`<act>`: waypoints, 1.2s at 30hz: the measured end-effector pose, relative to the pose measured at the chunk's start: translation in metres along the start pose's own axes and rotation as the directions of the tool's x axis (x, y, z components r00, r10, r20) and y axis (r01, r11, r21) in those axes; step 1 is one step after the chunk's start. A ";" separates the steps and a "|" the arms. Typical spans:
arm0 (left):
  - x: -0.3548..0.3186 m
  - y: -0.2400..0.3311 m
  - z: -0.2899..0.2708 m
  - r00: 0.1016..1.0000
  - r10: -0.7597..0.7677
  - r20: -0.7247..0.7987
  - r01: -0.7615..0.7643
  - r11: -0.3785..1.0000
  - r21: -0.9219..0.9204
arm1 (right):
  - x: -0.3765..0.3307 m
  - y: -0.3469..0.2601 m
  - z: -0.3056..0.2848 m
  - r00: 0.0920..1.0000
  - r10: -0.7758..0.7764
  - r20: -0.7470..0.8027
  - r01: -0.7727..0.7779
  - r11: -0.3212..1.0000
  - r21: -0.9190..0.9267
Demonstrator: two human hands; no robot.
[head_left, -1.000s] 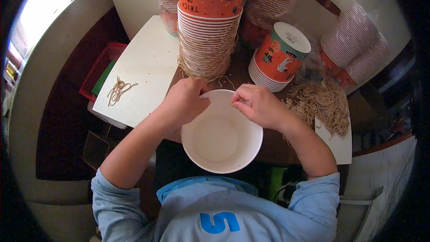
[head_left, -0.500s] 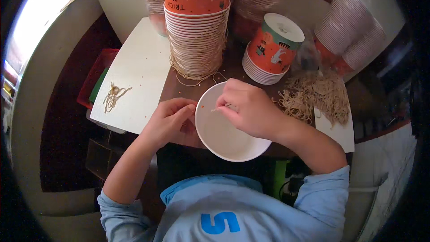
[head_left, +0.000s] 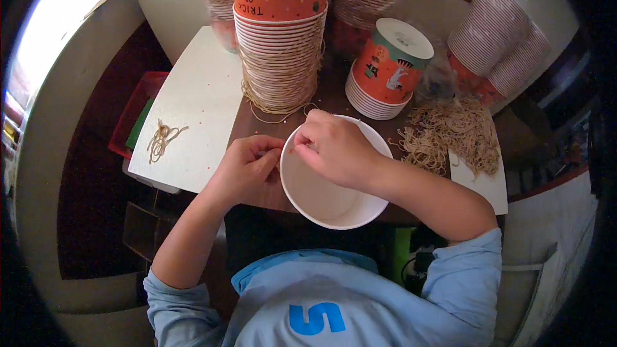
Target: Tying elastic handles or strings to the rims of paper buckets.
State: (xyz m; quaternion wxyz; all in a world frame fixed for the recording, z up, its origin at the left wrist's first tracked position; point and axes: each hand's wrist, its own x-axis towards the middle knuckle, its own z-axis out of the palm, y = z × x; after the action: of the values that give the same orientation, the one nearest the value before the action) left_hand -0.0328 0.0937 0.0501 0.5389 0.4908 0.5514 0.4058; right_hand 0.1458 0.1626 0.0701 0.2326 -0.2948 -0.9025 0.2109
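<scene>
Hands met at the upper-left rim of a white paper bowl (head_left: 334, 199) sitting centre frame, tipped toward the person. Left hand (head_left: 247, 168) lay just left of the rim, fingers curled & pinched at the edge; right hand (head_left: 334, 148) came over the rim from the right, fingertips closed on something small at the same spot, prob. a thin string, though the view was too fine to be sure. Bowl's inside looked bare. Directly above, top centre, stood a tall stack of orange printed cups (head_left: 281, 32) w/ tan strings looped round its lower part. Upper right of the bowl sat a shorter stack topped by an upturned orange cup (head_left: 385, 67). Right of centre, a pile of tan strings (head_left: 453, 135) lay spread partly on a white card (head_left: 482, 183). At left, a big white board (head_left: 199, 103) carried a small bunch of strings (head_left: 162, 138). More sleeved cup stacks (head_left: 498, 45) leaned at upper right.
</scene>
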 end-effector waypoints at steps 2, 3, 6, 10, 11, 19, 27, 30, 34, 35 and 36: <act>0.000 0.001 -0.001 1.000 -0.006 0.000 0.006 1.000 -0.005 | 0.001 0.000 0.001 1.000 0.019 -0.002 -0.019 1.000 0.013; -0.001 0.001 -0.001 1.000 0.003 0.002 -0.003 1.000 -0.005 | 0.001 0.000 0.003 1.000 0.018 0.000 -0.018 1.000 0.015; 0.000 0.000 -0.001 1.000 0.016 0.008 -0.016 1.000 0.008 | 0.000 0.001 0.004 0.999 0.039 -0.007 -0.039 0.999 0.006; 0.000 0.001 -0.002 0.999 0.038 0.032 -0.041 0.996 0.075 | 0.001 0.001 0.006 0.998 0.061 -0.002 -0.061 0.998 -0.002; 0.000 0.001 -0.002 0.999 0.038 0.032 -0.041 0.996 0.075 | 0.001 0.001 0.007 0.998 0.060 0.001 -0.060 0.998 0.012; 0.005 0.009 -0.008 0.991 0.121 0.054 -0.132 0.948 0.291 | 0.006 0.001 0.010 0.998 0.057 0.040 -0.059 0.997 0.050; 0.006 -0.002 -0.004 0.987 0.101 -0.125 -0.084 0.987 0.134 | 0.019 0.004 -0.020 0.989 -0.002 0.148 0.027 0.985 -0.172; -0.001 -0.017 -0.010 0.994 -0.059 -0.095 0.024 0.942 -0.334 | 0.006 -0.012 -0.063 0.995 -0.034 0.092 0.059 0.958 -0.281; -0.031 -0.047 -0.008 1.000 -0.014 -0.021 -0.006 0.676 -0.737 | -0.035 -0.034 -0.067 0.994 -0.046 0.099 0.059 0.990 -0.132; -0.039 -0.051 -0.004 0.997 0.080 0.015 -0.034 0.576 -0.816 | -0.048 -0.041 -0.061 0.993 -0.066 0.100 0.073 0.995 -0.068; -0.045 -0.057 0.003 0.988 0.154 0.013 -0.079 0.578 -0.812 | -0.057 -0.045 -0.048 0.990 -0.116 0.081 0.116 0.993 0.011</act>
State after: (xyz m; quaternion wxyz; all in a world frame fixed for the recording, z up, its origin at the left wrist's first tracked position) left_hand -0.0385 0.0386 0.0031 0.6974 0.2434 0.2502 0.6259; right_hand 0.1934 0.1050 0.1147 0.2083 -0.2324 -0.9262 0.2115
